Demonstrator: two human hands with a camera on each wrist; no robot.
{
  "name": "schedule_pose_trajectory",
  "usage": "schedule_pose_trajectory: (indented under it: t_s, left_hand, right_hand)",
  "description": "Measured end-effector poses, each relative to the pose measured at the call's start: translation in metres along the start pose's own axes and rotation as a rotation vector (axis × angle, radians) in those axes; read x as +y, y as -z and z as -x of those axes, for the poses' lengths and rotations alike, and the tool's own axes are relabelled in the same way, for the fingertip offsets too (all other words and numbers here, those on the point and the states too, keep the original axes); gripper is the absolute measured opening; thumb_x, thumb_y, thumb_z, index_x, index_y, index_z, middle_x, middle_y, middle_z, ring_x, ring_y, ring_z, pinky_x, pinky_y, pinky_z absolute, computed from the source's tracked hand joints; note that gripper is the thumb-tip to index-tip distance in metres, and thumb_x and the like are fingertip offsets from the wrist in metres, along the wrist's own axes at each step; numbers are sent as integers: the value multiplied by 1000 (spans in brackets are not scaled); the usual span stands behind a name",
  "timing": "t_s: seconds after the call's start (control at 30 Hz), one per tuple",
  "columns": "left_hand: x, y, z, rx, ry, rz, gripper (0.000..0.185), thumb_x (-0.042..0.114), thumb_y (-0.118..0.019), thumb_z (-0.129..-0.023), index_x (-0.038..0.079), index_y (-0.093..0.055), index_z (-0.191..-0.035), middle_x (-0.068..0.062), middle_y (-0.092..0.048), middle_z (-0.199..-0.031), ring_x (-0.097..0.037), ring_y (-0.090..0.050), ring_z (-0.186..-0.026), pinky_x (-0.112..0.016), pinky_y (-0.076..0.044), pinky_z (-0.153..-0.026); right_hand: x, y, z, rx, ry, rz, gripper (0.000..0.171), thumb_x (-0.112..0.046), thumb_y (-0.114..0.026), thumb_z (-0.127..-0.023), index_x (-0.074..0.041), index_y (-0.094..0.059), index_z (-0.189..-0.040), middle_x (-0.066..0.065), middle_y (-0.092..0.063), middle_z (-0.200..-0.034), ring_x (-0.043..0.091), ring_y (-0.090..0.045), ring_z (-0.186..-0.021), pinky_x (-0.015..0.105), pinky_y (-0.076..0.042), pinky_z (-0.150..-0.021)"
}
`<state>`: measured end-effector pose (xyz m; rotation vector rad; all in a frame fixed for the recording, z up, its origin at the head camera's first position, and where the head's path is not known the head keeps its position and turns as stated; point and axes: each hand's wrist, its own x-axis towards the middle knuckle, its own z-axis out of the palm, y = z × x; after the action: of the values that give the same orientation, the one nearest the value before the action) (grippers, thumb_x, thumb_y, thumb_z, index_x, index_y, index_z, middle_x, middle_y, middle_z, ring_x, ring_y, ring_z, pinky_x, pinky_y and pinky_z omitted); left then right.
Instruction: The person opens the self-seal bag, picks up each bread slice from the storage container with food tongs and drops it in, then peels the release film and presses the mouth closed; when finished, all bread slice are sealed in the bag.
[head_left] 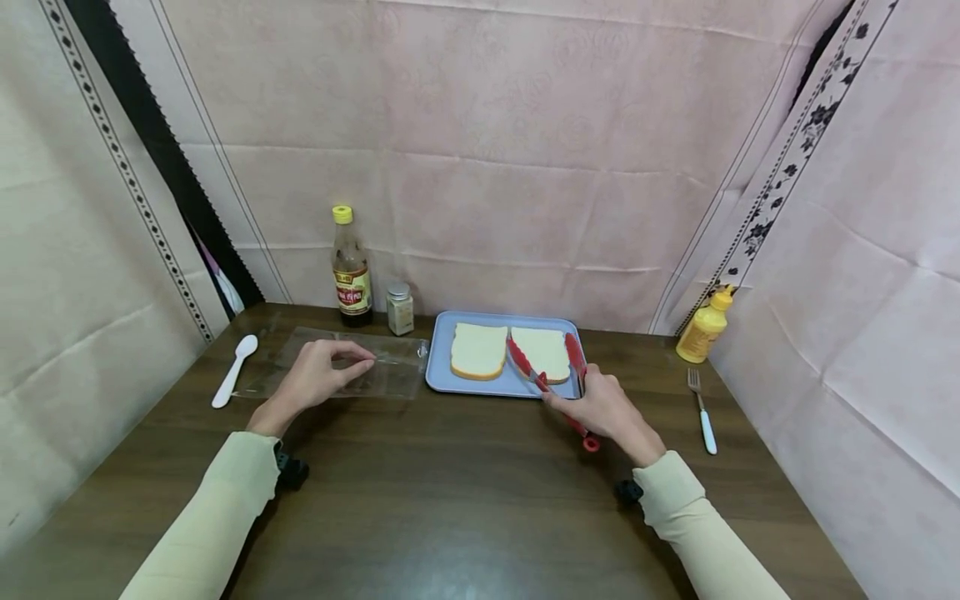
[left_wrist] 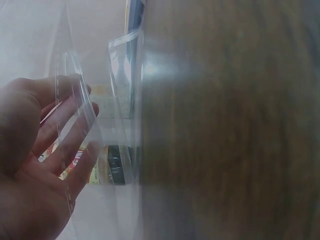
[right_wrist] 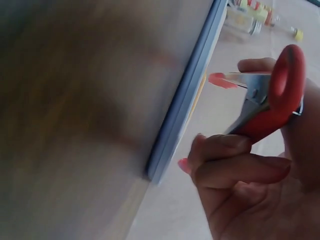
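Observation:
A clear plastic bag lies at the left of the table. My left hand pinches its film between thumb and fingertips, and in the left wrist view part of the raised bag hangs in front of the fingers. On the blue tray, two bread slices lie side by side: a left slice and a right slice. My right hand grips red-tipped tongs, whose spread tips stand on either side of the right slice. The tongs' red ring end points back past the hand.
Behind the bag stand a yellow-capped sauce bottle and a small glass jar. A white spoon lies at the far left. To the right are a yellow squeeze bottle and a fork. Cloth walls enclose the table.

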<state>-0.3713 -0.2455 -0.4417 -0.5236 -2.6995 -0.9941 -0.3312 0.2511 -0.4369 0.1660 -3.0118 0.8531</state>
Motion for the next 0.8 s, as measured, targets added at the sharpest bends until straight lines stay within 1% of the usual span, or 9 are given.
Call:
schedule_pose_trajectory:
  t_s: [0.1,0.2,0.3,0.33,0.43,0.5,0.57,0.67,0.8]
  left_hand:
    - [-1,0,0,-2,3,-3,14,26,-78,-103,18,-85,-112,-7,-83,-117,-33,-74,-118,-62,-57,-104]
    - [-2,0,-1,-3,6,-4,15,27,-77,-103,17,-85,-113,-7,-83,-117,-34,-74,-118,-62,-57,-104]
    - [-3,-1,0,-5,14,-2,17,27,-77,-104,16,-85,-114,-7,-82,-118,-34,-74,-119,-62,-57,-105]
    - [-3,-1,0,-4,15,-2,17,27,-77,-104,16,-85,-114,-7,-82,-118,-34,-74,-119,-62,-57,-105]
    - [-4,0,1,-4,18,-1,17,27,-77,-103,16,-85,-114,-7,-82,-117,-33,-74,-118,-62,-57,-104]
    - [-4,0,2,-3,15,-2,17,26,-77,-103,16,-85,-114,-7,-82,-117,-33,-74,-118,-62,-57,-104]
    - [-3,0,2,-2,15,0,17,26,-77,-103,15,-85,-114,-6,-83,-117,-33,-74,-118,-62,-57,-104]
    - [-3,1,2,-2,14,4,17,26,-77,-103,15,-85,-115,-7,-83,-117,-33,-74,-118,-62,-57,-103]
    - [-1,1,2,-2,15,7,17,26,-77,-104,16,-85,-115,-7,-82,-118,-34,-74,-118,-62,-57,-104]
  right_hand:
    - [-4,-2,1,-25,-10,20,102,-66,-80,-90,8,-42,-149,26,-65,-128,24,-68,-86,35,-64,-71]
    - [-4,-1,3,-28,-34,39,102,-65,-81,-90,8,-41,-149,26,-64,-128,25,-69,-86,39,-67,-74]
    - [-3,2,5,-32,-52,65,101,-67,-79,-90,8,-43,-148,26,-64,-128,27,-68,-90,46,-67,-80]
    - [-2,3,6,-37,-57,79,101,-68,-79,-90,7,-44,-148,25,-65,-128,28,-68,-90,47,-67,-80]
    - [1,6,6,-57,-74,121,101,-73,-76,-89,7,-47,-145,23,-67,-121,27,-67,-87,44,-64,-75]
    - [4,8,5,-71,-86,129,102,-75,-74,-88,6,-47,-143,22,-67,-117,27,-66,-86,42,-62,-73]
    - [7,9,4,-77,-96,109,102,-76,-74,-88,5,-46,-144,21,-67,-115,26,-66,-85,39,-61,-72]
    - [9,11,4,-95,-104,51,104,-72,-74,-91,6,-39,-149,23,-65,-116,26,-67,-83,38,-62,-71]
    - [10,13,4,-87,-100,46,100,-66,-73,-94,7,-36,-152,23,-62,-118,28,-65,-88,35,-56,-67]
